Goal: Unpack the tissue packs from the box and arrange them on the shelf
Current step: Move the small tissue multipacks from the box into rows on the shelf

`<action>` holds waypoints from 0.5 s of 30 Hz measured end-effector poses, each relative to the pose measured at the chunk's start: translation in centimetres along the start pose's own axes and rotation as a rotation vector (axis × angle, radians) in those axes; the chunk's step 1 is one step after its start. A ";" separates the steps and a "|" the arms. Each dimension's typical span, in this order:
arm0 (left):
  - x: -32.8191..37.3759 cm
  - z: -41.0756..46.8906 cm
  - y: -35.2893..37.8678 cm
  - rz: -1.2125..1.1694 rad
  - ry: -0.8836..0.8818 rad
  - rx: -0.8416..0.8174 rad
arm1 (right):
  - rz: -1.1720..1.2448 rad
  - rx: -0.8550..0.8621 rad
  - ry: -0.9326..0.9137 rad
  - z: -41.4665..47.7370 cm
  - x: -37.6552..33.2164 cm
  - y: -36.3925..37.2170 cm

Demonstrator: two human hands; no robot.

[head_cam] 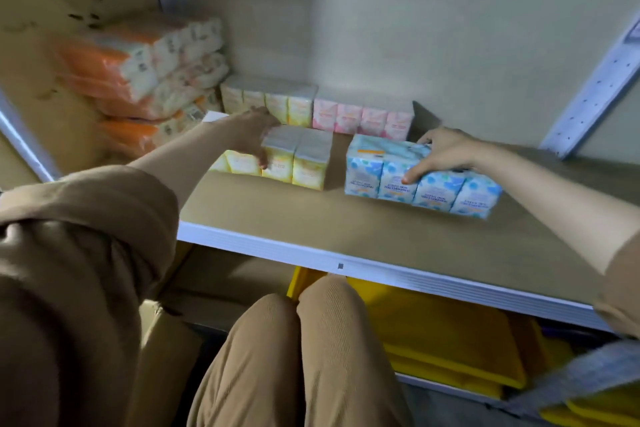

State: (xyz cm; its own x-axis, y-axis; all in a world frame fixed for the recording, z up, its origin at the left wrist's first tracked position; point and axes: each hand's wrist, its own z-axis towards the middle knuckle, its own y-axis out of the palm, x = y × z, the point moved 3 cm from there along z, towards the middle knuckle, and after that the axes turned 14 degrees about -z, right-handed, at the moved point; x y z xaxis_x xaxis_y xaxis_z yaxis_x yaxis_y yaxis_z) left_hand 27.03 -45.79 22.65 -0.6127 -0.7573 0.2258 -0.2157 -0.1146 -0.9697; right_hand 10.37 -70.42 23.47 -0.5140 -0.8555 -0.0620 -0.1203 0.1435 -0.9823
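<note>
Two grips reach onto the shelf, each on its own tissue pack. The left grip lies over the front yellow tissue pack, fingers curled down across its top and front face, holding it at its left half; the rest of that pack stands out to the right of the grip, resting on the shelf. The right grip clasps the blue tissue pack, with the thumb pressed on the front face and the fingers hooked over the rear top edge. Most of the blue pack lies below and in front of this grip, slightly askew to the shelf edge, with its base on or just above the board; I cannot tell which. Between the two grips the packs stand apart. Beyond the left grip, against the wall, stands a back yellow pack, touching a pink pack to its right. Left of that grip lie stacked orange packs.
</note>
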 end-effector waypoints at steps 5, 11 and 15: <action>-0.4 2.2 1.4 -0.033 0.033 -0.009 | -0.039 0.017 -0.060 1.7 0.0 2.0; -1.5 3.6 2.7 -0.052 0.073 0.088 | -0.094 -0.087 -0.135 2.6 -0.9 1.0; -1.7 2.7 2.4 -0.094 0.089 0.099 | -0.183 0.183 -0.322 2.2 -4.7 -0.9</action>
State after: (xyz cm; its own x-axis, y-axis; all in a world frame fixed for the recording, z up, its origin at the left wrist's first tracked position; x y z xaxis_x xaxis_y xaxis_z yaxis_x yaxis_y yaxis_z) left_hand 29.60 -46.53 19.64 -0.6593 -0.6805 0.3196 -0.2024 -0.2487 -0.9472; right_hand 14.78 -67.59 24.27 -0.2028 -0.9748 0.0933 -0.0171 -0.0917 -0.9956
